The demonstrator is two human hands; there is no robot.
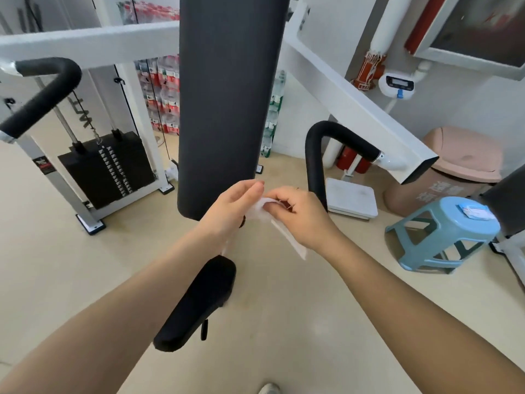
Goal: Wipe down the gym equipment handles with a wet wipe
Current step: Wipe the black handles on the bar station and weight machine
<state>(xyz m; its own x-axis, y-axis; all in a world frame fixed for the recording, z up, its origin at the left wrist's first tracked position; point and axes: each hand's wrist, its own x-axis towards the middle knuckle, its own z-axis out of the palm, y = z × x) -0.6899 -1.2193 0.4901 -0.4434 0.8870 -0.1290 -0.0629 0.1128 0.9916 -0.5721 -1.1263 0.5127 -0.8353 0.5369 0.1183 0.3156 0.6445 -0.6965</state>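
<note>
Both hands meet in front of the machine's tall black back pad (pixel 227 103), each pinching a white wet wipe (pixel 260 210). My left hand (pixel 233 209) grips its left edge. My right hand (pixel 298 214) holds the other side, and a white strip, wrapper or wipe, hangs below it. A black foam handle (pixel 42 98) curves at the upper left. A second black handle (pixel 326 149) bends down at the right, a short way behind my right hand. Neither hand touches a handle.
The black seat pad (pixel 199 302) lies below my arms. A weight stack (pixel 110 169) stands at the left. At the right are a blue plastic stool (pixel 443 237) with a wipe packet (pixel 477 213) on top, a white floor scale (pixel 350 199) and a pink bin (pixel 454 169).
</note>
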